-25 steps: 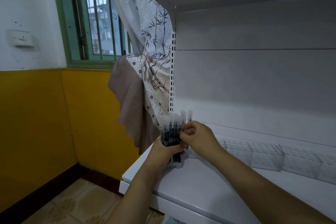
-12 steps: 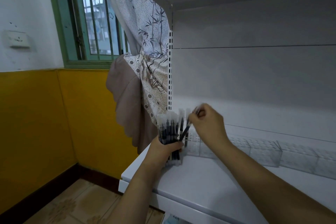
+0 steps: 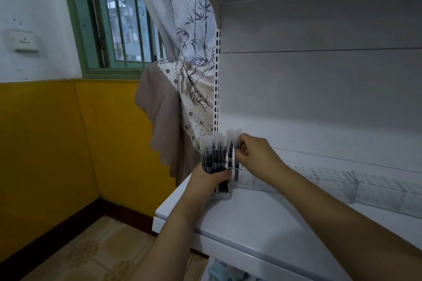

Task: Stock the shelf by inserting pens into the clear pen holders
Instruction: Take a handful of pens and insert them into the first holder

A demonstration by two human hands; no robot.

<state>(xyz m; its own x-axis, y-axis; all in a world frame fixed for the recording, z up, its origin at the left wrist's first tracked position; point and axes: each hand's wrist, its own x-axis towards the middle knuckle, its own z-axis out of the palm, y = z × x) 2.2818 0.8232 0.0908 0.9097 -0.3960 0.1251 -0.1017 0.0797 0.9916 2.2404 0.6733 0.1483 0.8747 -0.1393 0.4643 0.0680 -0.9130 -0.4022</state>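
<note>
We hold a big bunch of pens point(image 3: 214, 159) tight in our left hand point(image 3: 209, 178), so more are ready. Our right hand point(image 3: 252, 154) pinches one pen point(image 3: 236, 162) with curled fingers point(image 3: 239, 155), standing it up in the first of the clear pen holders point(image 3: 335, 181). These sit in a row at the back of the white shelf point(image 3: 251, 219).

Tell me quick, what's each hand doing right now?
Left hand: closed around a bundle of pens.
Right hand: pinching one pen at the clear pen holder.
</note>
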